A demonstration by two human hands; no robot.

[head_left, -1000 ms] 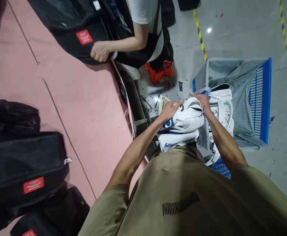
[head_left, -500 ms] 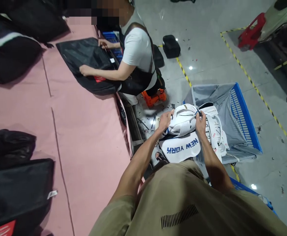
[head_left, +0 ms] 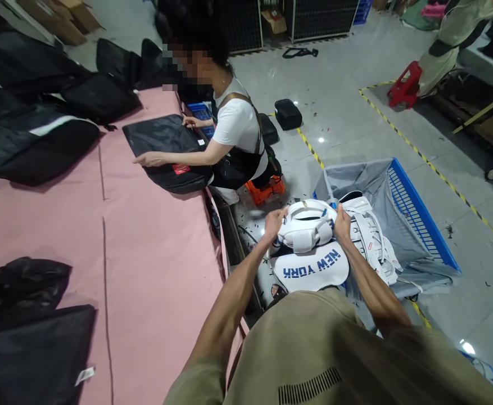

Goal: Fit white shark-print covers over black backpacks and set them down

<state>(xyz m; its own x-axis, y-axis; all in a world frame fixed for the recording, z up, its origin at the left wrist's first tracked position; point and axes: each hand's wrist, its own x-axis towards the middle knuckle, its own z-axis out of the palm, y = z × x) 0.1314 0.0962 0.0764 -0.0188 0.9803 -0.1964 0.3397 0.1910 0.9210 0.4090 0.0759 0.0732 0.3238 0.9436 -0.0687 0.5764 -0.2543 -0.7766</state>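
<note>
Here we hold a white padded bag with blue "NEW YORK" lettering (head_left: 311,247) in front of our torso, above the grey floor (head_left: 347,107) and just beside the blue slatted plastic crate with a grey fabric liner (head_left: 419,216). Our left hand (head_left: 274,223) is closed on the bag's left edge and our right hand (head_left: 342,223) is closed on its right edge, near the white straps (head_left: 372,239) that trail into the crate. For a sound grip, we judge it best to keep both hands level and the lettered panel facing up, so that the straps do not snag on the crate rim. To our left lies the pink tabletop (head_left: 153,247), which carries several black fabric bags (head_left: 31,349). At its far end a person in a white shirt (head_left: 236,126) rests both hands on a flat black bag with a red label (head_left: 166,147). Yellow-and-black floor tape (head_left: 423,154) borders the work area, with a red plastic stool (head_left: 404,85) beyond.
</note>
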